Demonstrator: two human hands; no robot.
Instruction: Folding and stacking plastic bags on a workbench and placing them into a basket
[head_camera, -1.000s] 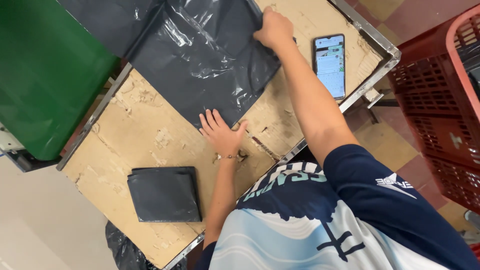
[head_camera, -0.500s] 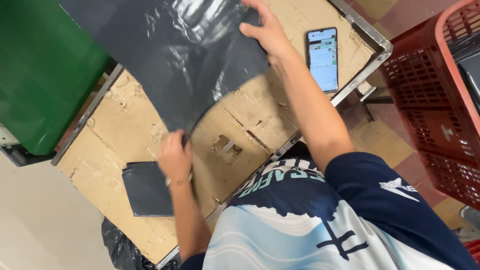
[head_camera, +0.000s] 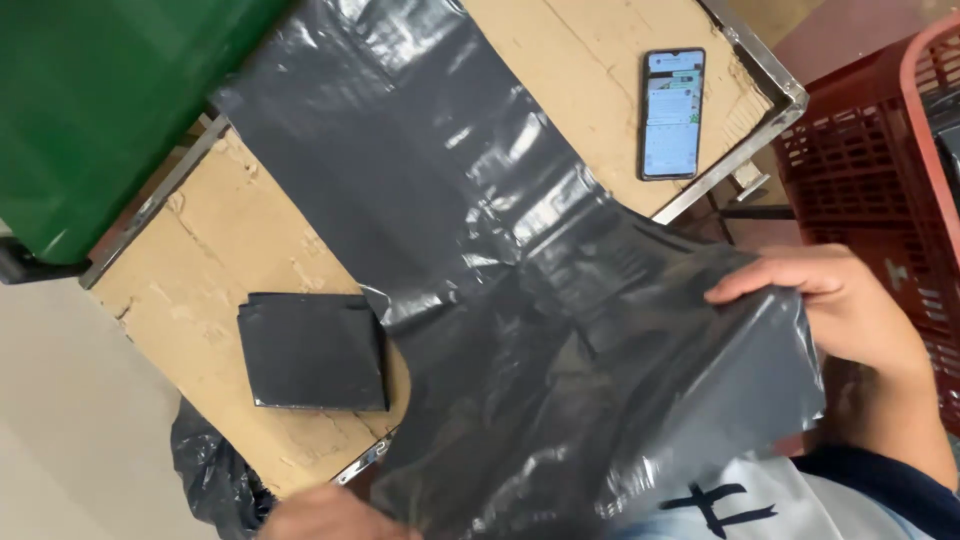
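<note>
Two hands hold one grey plastic bag (head_camera: 480, 330) above the table (head_camera: 220, 250); right hand (head_camera: 830, 300) pinches its edge; left hand (head_camera: 330, 515) grips low.

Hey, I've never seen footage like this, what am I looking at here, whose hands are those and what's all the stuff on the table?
There is no machine: a camera worn on a person's head looks down at their own bare hands. The right hand has a grip on a large crinkled dark grey plastic bag spread across a cardboard-covered metal-framed table. The left hand touches the bag's lower edge at the bottom of the picture. On the table lie a folded dark grey plastic bag and a lit smartphone. A green bin and a red plastic crate stand alongside.
</note>
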